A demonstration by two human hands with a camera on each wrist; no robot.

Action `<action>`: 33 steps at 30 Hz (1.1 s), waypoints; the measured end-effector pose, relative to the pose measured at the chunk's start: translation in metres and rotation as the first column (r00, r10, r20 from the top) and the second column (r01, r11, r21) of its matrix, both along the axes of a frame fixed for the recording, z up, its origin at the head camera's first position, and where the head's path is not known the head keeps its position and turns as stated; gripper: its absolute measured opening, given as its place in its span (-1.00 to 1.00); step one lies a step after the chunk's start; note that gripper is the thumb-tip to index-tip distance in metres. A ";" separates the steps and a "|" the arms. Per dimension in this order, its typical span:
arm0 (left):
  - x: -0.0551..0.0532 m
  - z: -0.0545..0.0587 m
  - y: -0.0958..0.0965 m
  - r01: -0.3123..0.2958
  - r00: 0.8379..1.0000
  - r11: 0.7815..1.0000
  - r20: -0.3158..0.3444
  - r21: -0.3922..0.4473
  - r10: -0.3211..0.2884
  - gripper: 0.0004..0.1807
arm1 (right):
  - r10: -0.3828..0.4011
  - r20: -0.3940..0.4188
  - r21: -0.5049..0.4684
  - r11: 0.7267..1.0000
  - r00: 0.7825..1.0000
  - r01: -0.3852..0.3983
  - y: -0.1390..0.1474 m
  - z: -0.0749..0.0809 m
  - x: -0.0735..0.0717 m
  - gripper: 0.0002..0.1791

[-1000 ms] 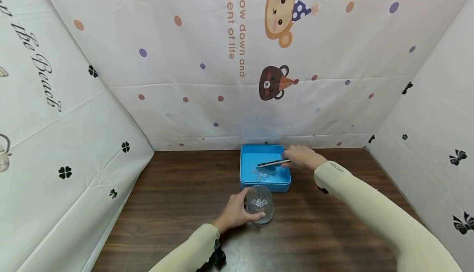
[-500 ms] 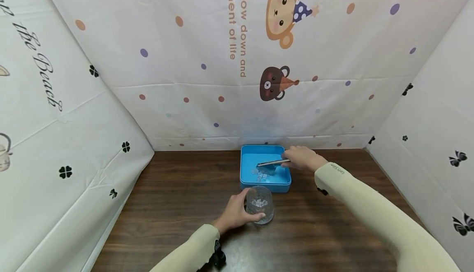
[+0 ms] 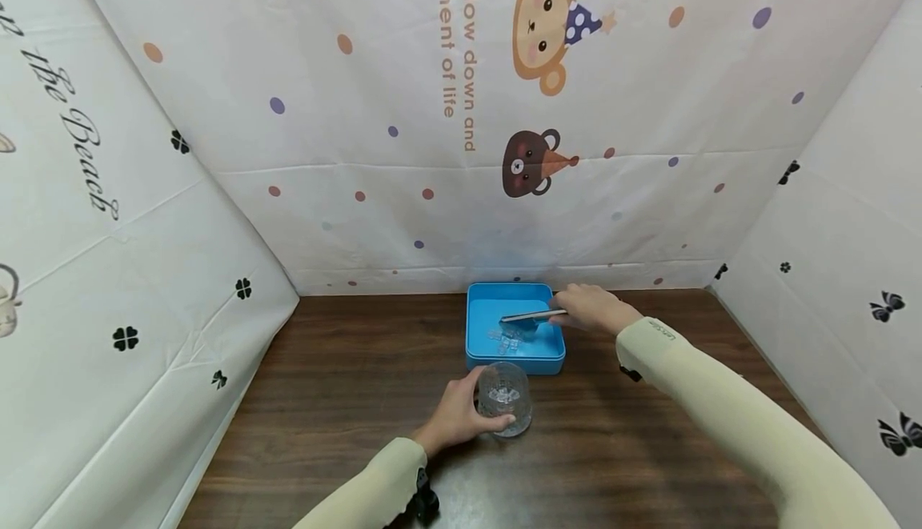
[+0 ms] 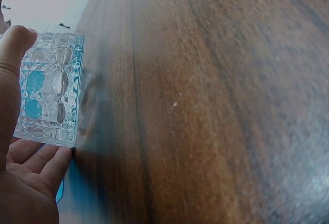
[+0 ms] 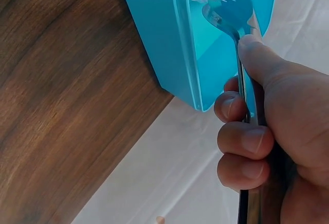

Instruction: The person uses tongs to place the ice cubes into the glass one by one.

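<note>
Silver tongs [image 3: 529, 316] extend leftward from the right hand [image 3: 589, 307].

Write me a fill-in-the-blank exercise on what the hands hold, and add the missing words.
1. The left hand grips the glass, which is ____ (nearer to, farther from) the person than the box.
2. The right hand holds a metal utensil whose tip has ____ (prongs, bristles).
3. The box under that tip is ____ in colour.
4. Clear pieces lie in the box and inside the ____.

Missing words: nearer to; prongs; blue; glass.
</note>
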State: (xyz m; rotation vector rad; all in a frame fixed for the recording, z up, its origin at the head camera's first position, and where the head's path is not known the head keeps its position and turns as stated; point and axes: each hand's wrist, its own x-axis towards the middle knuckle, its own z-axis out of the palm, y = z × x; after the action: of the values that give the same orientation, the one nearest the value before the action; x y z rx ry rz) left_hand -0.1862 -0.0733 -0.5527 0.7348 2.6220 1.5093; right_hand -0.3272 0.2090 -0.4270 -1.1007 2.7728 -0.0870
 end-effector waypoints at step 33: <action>0.000 0.000 0.000 0.005 1.000 1.000 0.010 0.013 -0.005 -0.15 | -0.093 -0.059 -0.230 0.970 0.994 0.077 0.026 0.019 0.020 -0.72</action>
State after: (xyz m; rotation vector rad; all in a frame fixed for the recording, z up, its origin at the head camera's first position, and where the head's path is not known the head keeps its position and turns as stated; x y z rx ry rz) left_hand -0.1863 -0.0736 -0.5524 0.7316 2.6036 1.5265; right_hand -0.3073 0.2354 -0.4084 -1.0509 2.9299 -0.3937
